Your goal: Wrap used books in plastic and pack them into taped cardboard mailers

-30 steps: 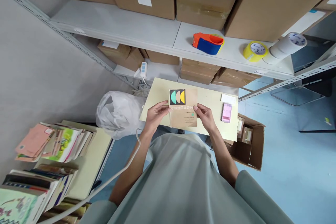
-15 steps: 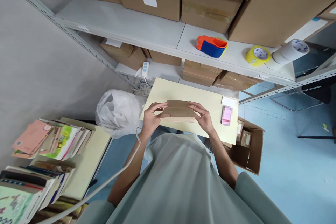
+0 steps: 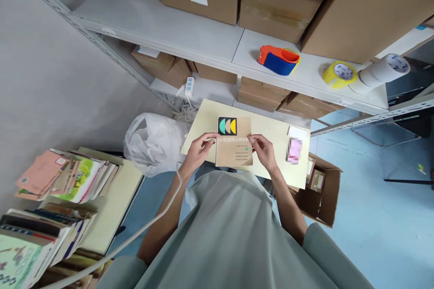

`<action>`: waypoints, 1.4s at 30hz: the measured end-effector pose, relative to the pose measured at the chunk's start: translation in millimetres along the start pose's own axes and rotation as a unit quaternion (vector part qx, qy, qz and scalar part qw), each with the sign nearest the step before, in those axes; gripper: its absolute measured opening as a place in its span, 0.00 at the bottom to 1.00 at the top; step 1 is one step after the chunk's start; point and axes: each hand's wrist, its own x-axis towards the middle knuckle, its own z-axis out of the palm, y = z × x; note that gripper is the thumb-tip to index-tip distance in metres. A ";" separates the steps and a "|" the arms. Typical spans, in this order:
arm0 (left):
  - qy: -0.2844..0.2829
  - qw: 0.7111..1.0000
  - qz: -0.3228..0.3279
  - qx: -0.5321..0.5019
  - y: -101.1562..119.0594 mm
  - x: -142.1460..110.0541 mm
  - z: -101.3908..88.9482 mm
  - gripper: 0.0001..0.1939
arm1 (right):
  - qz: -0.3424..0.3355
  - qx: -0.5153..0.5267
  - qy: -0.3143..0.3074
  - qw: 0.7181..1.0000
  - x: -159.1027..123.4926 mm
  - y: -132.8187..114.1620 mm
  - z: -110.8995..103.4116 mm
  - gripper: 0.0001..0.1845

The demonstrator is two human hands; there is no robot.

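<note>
A tan paperback book [image 3: 233, 149] with a black square of green, beige and yellow half-circles faces me, its printed cover upright to my view. Its left edge is pinched by my left hand [image 3: 200, 150], fingertips at the side of the cover. On the opposite edge, my right hand [image 3: 263, 150] grips with thumb and fingers. Both hands hold the book over the cream table [image 3: 210, 113]; whether it touches the tabletop I cannot tell. At the table's right side lie a pink, pixelated item [image 3: 294, 151] and a white card [image 3: 298, 132].
Left of the table sits a white plastic bag [image 3: 152, 144]. Stacked books [image 3: 77, 178] fill a side table. A shelf [image 3: 203, 31] ahead bears cartons, an orange-blue tape dispenser [image 3: 278, 59] and tape rolls [image 3: 339, 74]. An open carton [image 3: 330, 198] stands at right. A white cable [image 3: 145, 230] crosses my left arm.
The book has turned: its plain brown side and page edge showed before, and now the printed cover faces me. Both hands keep holding its sides, and the view has shifted slightly.
</note>
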 end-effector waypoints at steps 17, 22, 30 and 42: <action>0.038 0.998 -0.033 0.032 11.3 16.6 8.4 0.23 | 0.086 0.051 -0.013 0.995 8.8 -10.7 1.2 0.32; 0.050 0.996 -0.048 0.064 8.6 21.9 7.3 0.25 | 0.142 0.058 -0.025 0.988 11.7 -5.0 6.3 0.36; 0.060 0.993 -0.026 0.100 8.8 19.9 2.4 0.28 | 0.130 0.085 -0.039 0.987 10.6 -0.2 6.0 0.35; 0.062 0.979 0.070 0.183 34.4 -2.0 13.3 0.24 | 0.107 0.091 -0.084 0.987 7.4 28.0 2.5 0.35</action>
